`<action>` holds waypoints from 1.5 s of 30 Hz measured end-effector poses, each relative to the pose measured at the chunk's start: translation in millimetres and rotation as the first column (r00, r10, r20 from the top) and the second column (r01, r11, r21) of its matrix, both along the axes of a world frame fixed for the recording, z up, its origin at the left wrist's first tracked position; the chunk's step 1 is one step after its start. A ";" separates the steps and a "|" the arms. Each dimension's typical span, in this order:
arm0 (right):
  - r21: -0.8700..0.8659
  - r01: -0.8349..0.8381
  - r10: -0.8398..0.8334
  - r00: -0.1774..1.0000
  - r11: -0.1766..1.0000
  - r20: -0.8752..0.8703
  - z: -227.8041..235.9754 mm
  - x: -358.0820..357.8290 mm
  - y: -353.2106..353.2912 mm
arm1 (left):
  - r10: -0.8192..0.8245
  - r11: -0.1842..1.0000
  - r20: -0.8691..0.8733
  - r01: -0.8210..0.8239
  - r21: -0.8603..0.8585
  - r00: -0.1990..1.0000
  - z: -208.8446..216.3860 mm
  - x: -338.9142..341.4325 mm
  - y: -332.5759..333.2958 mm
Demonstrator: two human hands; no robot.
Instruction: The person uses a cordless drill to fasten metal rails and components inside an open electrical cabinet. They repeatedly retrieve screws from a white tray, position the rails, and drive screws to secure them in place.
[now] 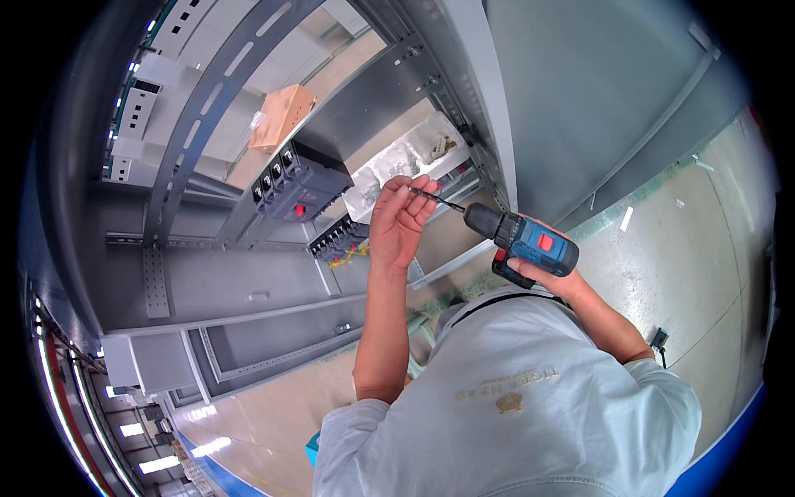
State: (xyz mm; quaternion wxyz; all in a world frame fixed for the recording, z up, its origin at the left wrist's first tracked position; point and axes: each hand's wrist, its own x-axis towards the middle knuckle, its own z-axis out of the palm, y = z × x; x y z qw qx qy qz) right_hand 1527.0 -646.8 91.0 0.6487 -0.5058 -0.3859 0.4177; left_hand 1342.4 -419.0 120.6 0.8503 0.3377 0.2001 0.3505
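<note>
My right hand (553, 277) is wrapped round the handle of a blue and black cordless drill (538, 245), whose chuck points left. A long dark driver bit (447, 203) sticks out of the chuck toward my left hand (399, 224). The fingers of that hand are closed at the bit's far end. Whether a screw sits at its tip is hidden by the fingers. Behind my left hand, inside a grey metal cabinet frame (489, 108), is a large dark grey circuit breaker (310, 190) with a red button. Below it sits another breaker (335, 240) with yellow wires.
A white foam tray (362, 197) with small metal hardware lies beyond my left hand. Farther back stands a cardboard box (286, 116). Slotted rails (199, 108) cross the cabinet at the left. A large grey panel (596, 91) rises at the right, above the pale floor (654, 248).
</note>
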 end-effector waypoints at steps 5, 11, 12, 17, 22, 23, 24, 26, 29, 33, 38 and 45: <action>0.019 0.003 -0.004 1.000 1.000 0.027 -6.5 3.7 4.2 | 0.008 0.999 -0.050 -0.005 0.048 0.999 1.6 2.1 2.4; -0.075 -0.069 0.051 0.976 0.995 -0.213 -14.8 8.5 6.7 | 0.057 0.966 -0.143 -0.019 0.258 0.988 6.3 6.3 2.5; -0.102 -0.090 0.056 0.953 0.991 -0.299 -14.2 6.8 6.7 | 0.054 0.963 -0.114 -0.022 0.267 0.992 7.1 7.7 2.3; -0.063 -0.156 0.119 0.913 0.986 -0.390 -15.4 8.0 18.8 | 0.096 0.961 -0.029 -0.085 0.263 0.995 10.4 9.5 0.7; -0.034 -0.197 0.176 0.930 0.980 -0.323 -20.9 6.1 16.7 | 0.143 0.959 -0.057 -0.125 0.254 0.988 24.4 7.1 -9.7; 0.039 -0.175 0.179 0.951 0.984 -0.254 -30.2 6.9 20.8 | 0.146 0.954 -0.039 -0.130 0.272 0.989 29.7 8.2 -12.7; 0.027 -0.189 0.183 0.893 0.982 -0.411 -29.8 6.0 21.9 | 0.148 0.952 -0.021 -0.136 0.275 0.989 31.9 7.7 -14.1; 0.054 -0.136 0.145 0.872 0.989 -0.468 -2.3 -0.1 25.2 | 0.161 0.954 -0.030 -0.148 0.259 0.986 33.4 3.2 -16.2; 0.103 -0.154 0.185 0.853 0.983 -0.487 5.5 -4.0 35.1 | 0.165 0.940 0.036 -0.168 0.297 0.986 38.4 -6.9 -16.8; 0.161 -0.180 0.238 0.823 0.971 -0.515 10.9 -5.1 40.7 | 0.134 0.944 0.079 -0.152 0.293 0.988 47.5 -10.7 -20.3; 0.206 -0.189 0.274 0.784 0.960 -0.557 18.4 -9.7 39.0 | 0.092 0.940 0.116 -0.125 0.317 0.989 63.9 -9.1 -29.0; 0.240 -0.257 0.350 0.746 0.936 -0.567 24.9 -5.3 48.8 | -0.029 0.904 -0.124 0.079 0.420 0.992 87.0 -2.5 -40.7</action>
